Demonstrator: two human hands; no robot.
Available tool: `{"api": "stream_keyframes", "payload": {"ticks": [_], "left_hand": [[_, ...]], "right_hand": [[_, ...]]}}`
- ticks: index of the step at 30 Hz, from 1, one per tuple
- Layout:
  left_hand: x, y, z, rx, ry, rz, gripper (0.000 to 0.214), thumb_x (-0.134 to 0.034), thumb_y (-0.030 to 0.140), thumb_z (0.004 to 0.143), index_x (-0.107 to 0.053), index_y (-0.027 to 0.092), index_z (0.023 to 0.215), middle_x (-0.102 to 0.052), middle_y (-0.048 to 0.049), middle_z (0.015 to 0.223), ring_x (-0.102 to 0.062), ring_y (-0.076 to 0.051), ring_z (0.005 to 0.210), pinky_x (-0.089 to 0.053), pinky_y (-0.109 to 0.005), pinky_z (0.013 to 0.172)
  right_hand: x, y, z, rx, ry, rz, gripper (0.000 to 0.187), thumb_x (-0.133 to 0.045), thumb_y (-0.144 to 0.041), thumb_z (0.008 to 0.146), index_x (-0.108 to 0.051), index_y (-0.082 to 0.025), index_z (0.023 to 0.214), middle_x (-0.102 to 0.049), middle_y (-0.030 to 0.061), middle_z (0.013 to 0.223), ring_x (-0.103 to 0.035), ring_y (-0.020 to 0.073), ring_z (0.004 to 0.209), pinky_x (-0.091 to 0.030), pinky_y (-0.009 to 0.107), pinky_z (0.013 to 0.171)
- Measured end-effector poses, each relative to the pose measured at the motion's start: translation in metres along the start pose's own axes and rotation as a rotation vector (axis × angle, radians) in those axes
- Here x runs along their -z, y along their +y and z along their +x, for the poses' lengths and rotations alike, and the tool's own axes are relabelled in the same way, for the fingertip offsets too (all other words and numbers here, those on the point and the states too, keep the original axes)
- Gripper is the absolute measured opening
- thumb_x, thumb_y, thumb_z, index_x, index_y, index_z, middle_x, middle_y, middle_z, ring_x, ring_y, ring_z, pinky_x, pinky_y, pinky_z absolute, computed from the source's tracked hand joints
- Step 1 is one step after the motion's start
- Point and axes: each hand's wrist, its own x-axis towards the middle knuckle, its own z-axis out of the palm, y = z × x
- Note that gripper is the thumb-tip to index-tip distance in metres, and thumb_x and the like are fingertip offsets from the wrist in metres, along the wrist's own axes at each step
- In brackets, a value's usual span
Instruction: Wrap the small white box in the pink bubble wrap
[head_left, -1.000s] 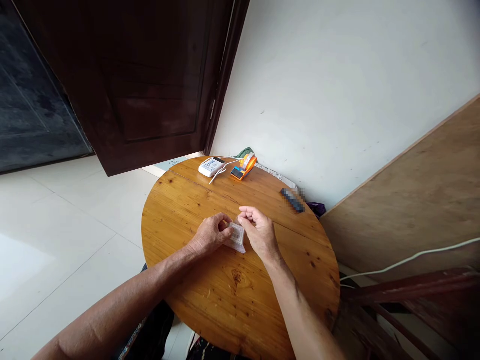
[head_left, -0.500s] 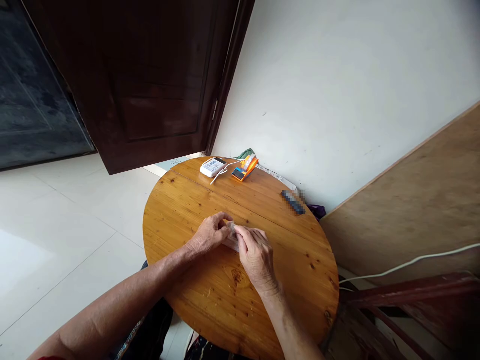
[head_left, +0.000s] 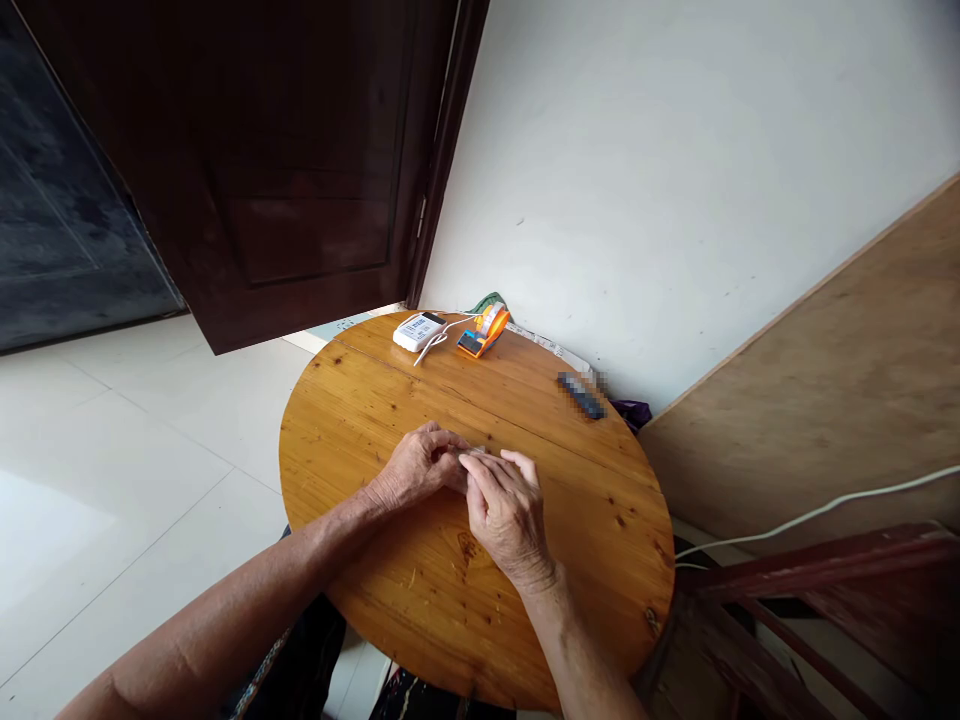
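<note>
My left hand (head_left: 415, 470) and my right hand (head_left: 507, 511) meet in the middle of the round wooden table (head_left: 352, 420). The left hand's fingers are curled and pinched. Those of the right hand lie close together, reaching over to the left fingertips. Between the two sets of fingers is a small clear plastic packet, now almost wholly hidden by them.
At the table's far edge lie a white box with a cord (head_left: 420, 331) and an orange and blue object (head_left: 484, 334). A dark flat bar (head_left: 581, 395) is at the right rim. A dark door (head_left: 300, 170), a leaning plywood board (head_left: 825, 390) and a white cable (head_left: 825, 511) surround the table.
My right hand came down from a raised pinch and closed over the packet against my left hand. The packet, plain to see a second ago, is now covered.
</note>
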Motion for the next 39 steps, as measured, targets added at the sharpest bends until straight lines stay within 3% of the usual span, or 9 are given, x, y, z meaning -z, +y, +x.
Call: {"api": "stream_keyframes", "payload": {"ticks": [7,13,19,25,29,33,39], "left_hand": [[0.000,-0.001,0.001,0.045,0.010,-0.031,0.031,-0.051,0.016,0.077,-0.074,0.015,0.098,-0.066,-0.0045,0.087,-0.061,-0.016,0.078,-0.047,-0.027,0.075],[-0.001,-0.005,0.001,0.005,0.007,-0.026,0.035,-0.050,0.011,0.075,-0.074,0.014,0.100,-0.065,-0.0040,0.084,-0.060,-0.016,0.077,-0.046,-0.026,0.073],[0.000,-0.003,0.001,0.020,0.031,-0.029,0.035,-0.050,0.012,0.075,-0.074,0.014,0.100,-0.064,-0.0041,0.083,-0.059,-0.015,0.075,-0.046,-0.025,0.072],[-0.002,-0.006,0.001,0.058,0.015,-0.091,0.031,-0.051,0.015,0.075,-0.074,0.015,0.096,-0.067,-0.0035,0.087,-0.061,-0.016,0.081,-0.047,-0.026,0.077],[-0.003,-0.008,0.001,0.084,0.027,-0.152,0.030,-0.052,0.016,0.075,-0.073,0.015,0.097,-0.068,-0.0032,0.088,-0.061,-0.016,0.082,-0.048,-0.026,0.078],[-0.002,-0.008,0.001,0.119,0.015,-0.235,0.031,-0.052,0.013,0.074,-0.073,0.014,0.097,-0.066,-0.0028,0.087,-0.059,-0.015,0.078,-0.047,-0.024,0.072],[0.000,-0.005,0.002,0.157,0.026,-0.307,0.032,-0.052,0.009,0.070,-0.074,0.013,0.093,-0.062,-0.0018,0.082,-0.056,-0.012,0.071,-0.044,-0.022,0.066]], "right_hand": [[0.000,0.000,0.003,-0.013,-0.039,0.040,0.036,-0.045,-0.002,0.085,-0.063,-0.019,0.111,-0.075,0.0064,0.099,-0.068,0.0207,0.092,-0.040,0.044,0.096],[-0.003,0.009,-0.003,-0.278,0.162,0.223,0.030,-0.046,-0.011,0.090,-0.064,-0.023,0.111,-0.075,0.0042,0.092,-0.067,0.0204,0.088,-0.050,0.036,0.083],[-0.005,0.007,-0.004,-0.202,0.096,0.185,0.036,-0.041,-0.007,0.089,-0.061,-0.021,0.116,-0.075,0.0052,0.096,-0.067,0.0193,0.089,-0.045,0.037,0.085],[-0.002,0.000,0.003,-0.062,-0.076,-0.025,0.040,-0.044,-0.003,0.086,-0.062,-0.020,0.118,-0.074,0.0072,0.102,-0.065,0.0221,0.096,-0.037,0.044,0.096],[-0.001,0.000,0.003,-0.067,0.037,0.100,0.040,-0.041,-0.002,0.087,-0.064,-0.023,0.113,-0.074,0.0041,0.094,-0.067,0.0187,0.089,-0.040,0.040,0.092],[-0.002,0.008,-0.002,-0.232,0.200,0.196,0.030,-0.042,-0.008,0.091,-0.066,-0.022,0.102,-0.074,0.0031,0.085,-0.067,0.0185,0.080,-0.046,0.036,0.082],[-0.008,0.013,-0.007,-0.290,0.156,0.197,0.029,-0.044,-0.013,0.091,-0.064,-0.020,0.111,-0.075,0.0059,0.098,-0.067,0.0213,0.093,-0.046,0.037,0.086]]}}
